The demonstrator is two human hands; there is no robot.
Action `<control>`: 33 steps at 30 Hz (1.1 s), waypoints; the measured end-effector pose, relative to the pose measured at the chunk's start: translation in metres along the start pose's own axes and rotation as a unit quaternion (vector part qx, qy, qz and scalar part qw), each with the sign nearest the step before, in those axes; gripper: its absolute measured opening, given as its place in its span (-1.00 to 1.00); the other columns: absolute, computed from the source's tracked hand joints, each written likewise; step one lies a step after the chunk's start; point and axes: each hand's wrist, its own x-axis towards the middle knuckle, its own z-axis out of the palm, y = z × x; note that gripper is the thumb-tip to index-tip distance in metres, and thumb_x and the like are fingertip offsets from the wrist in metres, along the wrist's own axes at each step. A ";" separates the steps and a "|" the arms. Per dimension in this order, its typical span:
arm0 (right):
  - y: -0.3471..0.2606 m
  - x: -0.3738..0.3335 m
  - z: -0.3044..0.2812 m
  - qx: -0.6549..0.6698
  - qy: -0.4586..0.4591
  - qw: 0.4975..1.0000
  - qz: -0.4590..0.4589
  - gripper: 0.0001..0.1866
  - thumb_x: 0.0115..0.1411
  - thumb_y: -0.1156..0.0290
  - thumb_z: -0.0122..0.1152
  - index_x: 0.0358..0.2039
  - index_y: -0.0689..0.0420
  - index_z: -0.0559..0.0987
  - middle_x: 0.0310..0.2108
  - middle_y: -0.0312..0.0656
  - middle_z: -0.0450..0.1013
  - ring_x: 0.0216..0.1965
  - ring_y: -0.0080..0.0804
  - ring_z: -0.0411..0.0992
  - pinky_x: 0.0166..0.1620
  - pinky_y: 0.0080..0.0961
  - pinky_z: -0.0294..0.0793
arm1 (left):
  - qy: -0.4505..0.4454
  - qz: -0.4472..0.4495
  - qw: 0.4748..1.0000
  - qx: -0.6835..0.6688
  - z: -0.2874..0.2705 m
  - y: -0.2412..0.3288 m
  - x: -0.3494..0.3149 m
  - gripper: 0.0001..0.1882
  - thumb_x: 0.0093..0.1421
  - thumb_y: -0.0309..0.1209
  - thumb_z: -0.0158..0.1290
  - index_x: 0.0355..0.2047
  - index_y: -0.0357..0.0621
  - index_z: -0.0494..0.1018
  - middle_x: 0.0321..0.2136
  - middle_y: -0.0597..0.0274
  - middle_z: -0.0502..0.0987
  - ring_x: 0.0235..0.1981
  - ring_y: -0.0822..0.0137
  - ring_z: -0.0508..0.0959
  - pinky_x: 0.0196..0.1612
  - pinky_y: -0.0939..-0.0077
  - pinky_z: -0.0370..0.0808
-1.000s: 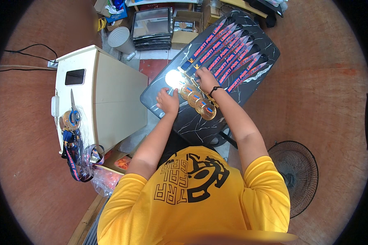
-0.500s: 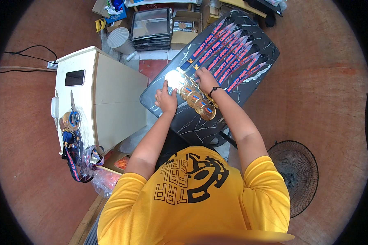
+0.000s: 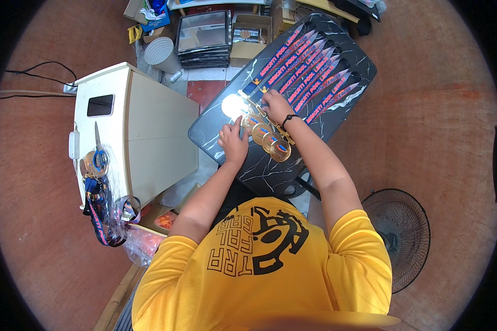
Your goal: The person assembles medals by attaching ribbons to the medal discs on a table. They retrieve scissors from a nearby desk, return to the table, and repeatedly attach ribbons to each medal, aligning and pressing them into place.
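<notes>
The person was laying gold medals (image 3: 269, 139) in a row on the black marbled table (image 3: 320, 118), beside the fanned pink ribbons (image 3: 309, 66). The left hand (image 3: 233, 142) pressed flat by the row, one finger out; the right hand (image 3: 275, 106) pinched something at the row's top end, what exactly I could not tell. Next, I judged, came careful lining-up. Since a second earlier, the left hand had slid slightly toward the bright glare spot (image 3: 233, 105).

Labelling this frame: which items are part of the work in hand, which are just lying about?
In hand: left hand, right hand, row of gold medals, pink ribbons, dark marble-look table.
Lying about: white cabinet, scissors, floor fan, stacked trays.
</notes>
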 end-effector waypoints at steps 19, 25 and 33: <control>0.017 -0.021 -0.022 -0.013 -0.050 0.999 0.010 -0.71 -0.14 0.50 0.45 -0.38 0.11 0.53 -0.28 -0.09 0.45 -0.13 -0.03 0.41 -0.08 -0.21 0.42 | -0.021 -0.056 0.998 -0.014 0.013 0.023 -0.040 -0.57 0.08 -0.11 0.24 -0.13 0.00 0.40 -0.17 0.18 0.40 0.00 0.07 0.37 -0.02 0.05 0.23; 0.024 -0.032 -0.017 -0.076 -0.078 0.994 -0.014 -0.62 -0.20 0.47 0.50 -0.34 0.06 0.51 -0.21 -0.11 0.41 -0.09 -0.01 0.38 -0.04 -0.19 0.39 | -0.030 -0.126 0.991 -0.022 0.026 0.029 -0.044 -0.50 0.03 -0.07 0.28 -0.11 0.02 0.38 -0.11 0.17 0.40 0.07 0.05 0.34 0.04 0.00 0.20; 0.025 -0.030 -0.011 -0.075 -0.110 0.991 -0.019 -0.64 -0.15 0.54 0.43 -0.34 0.07 0.47 -0.19 -0.06 0.38 -0.09 0.02 0.38 -0.06 -0.17 0.40 | -0.030 -0.164 0.986 -0.029 0.027 0.030 -0.036 -0.49 -0.07 -0.09 0.36 -0.15 0.03 0.45 -0.11 0.17 0.43 0.05 0.05 0.38 0.04 0.03 0.24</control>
